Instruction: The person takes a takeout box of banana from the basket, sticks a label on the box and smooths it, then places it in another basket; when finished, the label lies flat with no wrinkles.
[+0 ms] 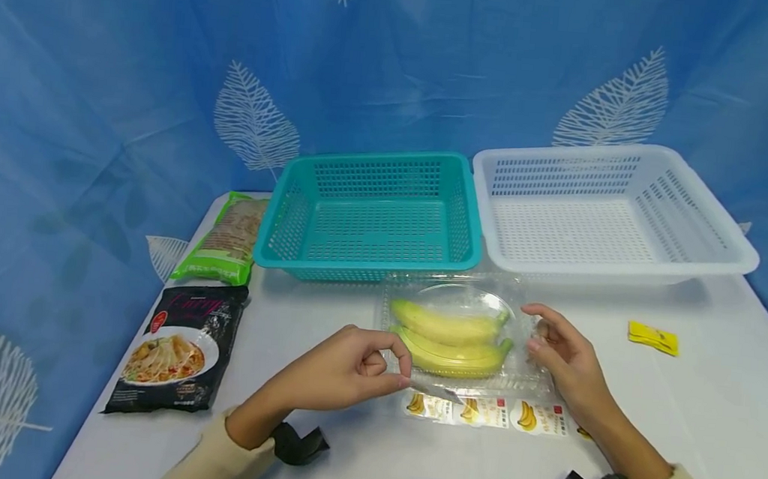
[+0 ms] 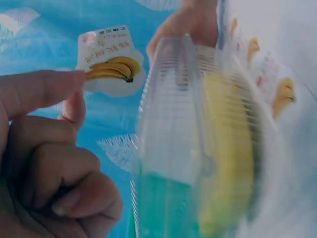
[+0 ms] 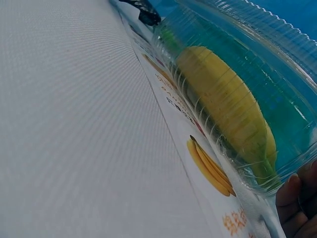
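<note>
A clear plastic clamshell container [image 1: 522, 378] with its lid closed lies in the middle of the table in the head view. Two yellow bananas [image 1: 446, 353], greenish at the ends, lie inside. Between thumb and index finger, my left hand [image 1: 353, 369] pinches a banana sticker [image 2: 111, 64], just off the container's front left; its printed face shows in the left wrist view. My right hand [image 1: 570, 367] holds the container's right side, thumb and index finger bent at the edge. A strip of banana stickers [image 1: 495, 412] lies along the container's front, its right end partly hidden by my right hand.
Behind the container stand a teal basket [image 1: 369, 262] and a white basket [image 1: 619, 265]. On the left lie a green-edged bag [image 1: 228, 238] and a black noodle packet [image 1: 179, 347]. A small yellow packet [image 1: 652, 338] lies at the right. A blue curtain [image 1: 398, 60] hangs behind.
</note>
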Available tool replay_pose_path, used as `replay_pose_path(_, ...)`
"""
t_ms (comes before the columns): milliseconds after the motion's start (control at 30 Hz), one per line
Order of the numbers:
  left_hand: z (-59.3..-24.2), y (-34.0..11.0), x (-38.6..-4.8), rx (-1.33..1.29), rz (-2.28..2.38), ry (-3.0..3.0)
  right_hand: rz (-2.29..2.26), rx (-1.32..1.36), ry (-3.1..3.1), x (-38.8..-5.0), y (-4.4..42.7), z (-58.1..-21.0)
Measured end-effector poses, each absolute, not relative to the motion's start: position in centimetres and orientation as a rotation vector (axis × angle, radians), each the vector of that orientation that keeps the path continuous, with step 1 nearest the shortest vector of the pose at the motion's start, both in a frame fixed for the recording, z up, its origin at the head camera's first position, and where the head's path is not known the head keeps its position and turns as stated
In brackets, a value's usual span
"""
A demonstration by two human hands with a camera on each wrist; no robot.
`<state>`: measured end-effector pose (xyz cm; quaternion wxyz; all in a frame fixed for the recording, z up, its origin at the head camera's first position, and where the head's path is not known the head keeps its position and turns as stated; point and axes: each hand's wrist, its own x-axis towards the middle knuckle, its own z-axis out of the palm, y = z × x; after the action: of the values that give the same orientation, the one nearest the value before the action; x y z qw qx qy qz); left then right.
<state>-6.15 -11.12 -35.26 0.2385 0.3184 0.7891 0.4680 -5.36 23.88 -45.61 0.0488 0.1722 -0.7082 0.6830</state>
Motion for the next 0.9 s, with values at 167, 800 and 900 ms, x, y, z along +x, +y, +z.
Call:
replay_pose_path(167,-34.5,-9.8,-7.0,0.837,1.262,2.199,2.064,0.52,-2.172,-5.4,23.8,-45.6)
replay_pose_path(800,-33.8,-6.8,-10.6,0.8,1.062,2.42,2.047,0.489,-2.198,-5.3,23.8,-45.7)
replay_pose_path(900,-33.8,-6.5,-11.0,0.793,1.051,2.451,2.042,0.488,-2.199,-5.3,23.8,-45.7)
